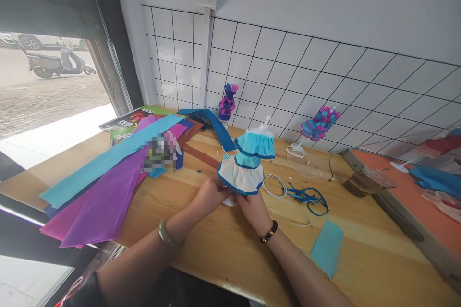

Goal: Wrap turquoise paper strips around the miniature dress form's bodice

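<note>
A small ruffled dress [248,170] in light blue and white, with dark blue trim along its edges, stands on a little white mannequin stand [266,123] in front of me. My left hand [212,195] is at the lower left hem, its fingers bent and partly hidden by the skirt. From the right, my right hand [252,207] grips the hem near its lower edge, fingertips tucked underneath. Between my hands part of the white stand base [229,201] shows. A roll of white tape [274,185] and tangled dark blue strips [306,196] lie just right of the dress.
Crepe paper sheets in purple [104,201] and light blue [115,158] overhang the table's left edge. Two small dressed mannequins, one purple-pink [227,103] and one blue-pink [320,123], stand by the wall. A folded turquoise piece [327,248] and an orange box [414,206] are at right.
</note>
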A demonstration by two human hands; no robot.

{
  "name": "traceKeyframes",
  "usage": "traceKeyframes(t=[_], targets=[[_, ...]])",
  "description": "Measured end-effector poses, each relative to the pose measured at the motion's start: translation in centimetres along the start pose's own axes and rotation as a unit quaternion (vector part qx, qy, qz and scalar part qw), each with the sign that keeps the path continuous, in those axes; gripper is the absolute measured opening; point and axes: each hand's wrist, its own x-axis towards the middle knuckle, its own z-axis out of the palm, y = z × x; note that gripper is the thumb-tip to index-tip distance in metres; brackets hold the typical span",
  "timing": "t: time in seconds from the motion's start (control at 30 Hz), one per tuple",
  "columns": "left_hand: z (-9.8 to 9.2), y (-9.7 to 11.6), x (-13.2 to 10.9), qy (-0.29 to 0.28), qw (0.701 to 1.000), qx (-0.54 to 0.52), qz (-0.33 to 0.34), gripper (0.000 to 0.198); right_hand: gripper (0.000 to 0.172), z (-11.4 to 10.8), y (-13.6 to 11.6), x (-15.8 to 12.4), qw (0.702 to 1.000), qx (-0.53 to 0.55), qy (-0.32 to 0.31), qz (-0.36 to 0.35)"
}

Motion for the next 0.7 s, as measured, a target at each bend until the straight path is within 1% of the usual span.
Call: traceKeyframes(t=[0.07,0.1,0.2,0.27,0.4,0.47,0.5,0.57,0.63,0.7], targets=[[-0.2,0.4,-0.2,-0.016,0.999,0.008,0.030,0.018,0.032,-0.8,-0.1,-0.1,0.999,-0.007,-0.018,0.031],[-0.2,0.5,-0.2,-0.015,0.998,0.022,0.057,0.021,0.028,-1.3,-0.1,0.0,0.998,-0.018,-0.022,0.051],[-0.5,0.5,-0.4,0.043,0.980,0.110,0.163,0.031,0.033,-4.0,0.9,1.1,0.993,-0.063,-0.015,0.097],[-0.5,0.5,-0.5,0.060,0.967,0.150,0.198,0.030,0.031,-6.4,2.2,2.3,0.989,-0.091,0.010,0.117],[-0.2,0.5,-0.8,0.040,0.954,0.172,0.243,0.019,0.024,-11.7,6.1,4.9,0.969,-0.167,0.080,0.164],[0.0,0.6,-1.0,0.028,0.951,0.168,0.259,0.017,0.022,-13.7,8.1,5.7,0.954,-0.208,0.105,0.187],[0.0,0.6,-1.0,0.025,0.950,0.166,0.264,0.017,0.022,-14.3,9.1,5.9,0.948,-0.224,0.111,0.198],[0.1,0.7,-1.1,0.023,0.948,0.168,0.269,0.018,0.022,-14.8,10.9,6.2,0.939,-0.246,0.110,0.215],[0.1,0.7,-1.2,0.024,0.946,0.173,0.274,0.019,0.022,-14.4,12.4,6.2,0.932,-0.259,0.100,0.231],[0.0,0.8,-1.2,0.019,0.943,0.180,0.279,0.020,0.023,-13.6,13.7,6.2,0.927,-0.269,0.087,0.246]])
